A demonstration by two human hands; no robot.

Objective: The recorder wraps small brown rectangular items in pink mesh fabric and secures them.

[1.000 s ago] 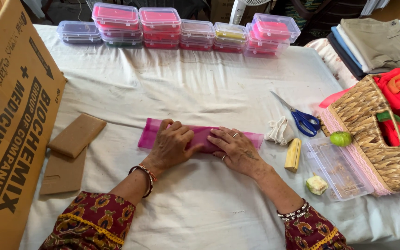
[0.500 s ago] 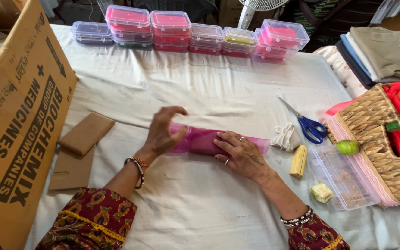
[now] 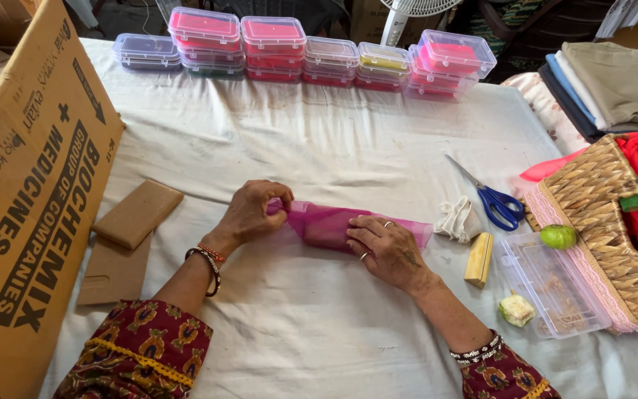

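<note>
The left hand, flat a moment ago, is now pinched on the pink fabric's end (folding underway), while the right hand is kept pressed open on it.

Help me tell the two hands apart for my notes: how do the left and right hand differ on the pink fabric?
The left hand pinches the end of the pink fabric with curled fingertips, while the right hand lies flat, pressing down on its middle. The left hand shows no ring, though its wrist has red-and-dark bangles; the right hand wears rings, with a beaded bracelet at its wrist. Both touch the same fabric on the white cloth.
</note>
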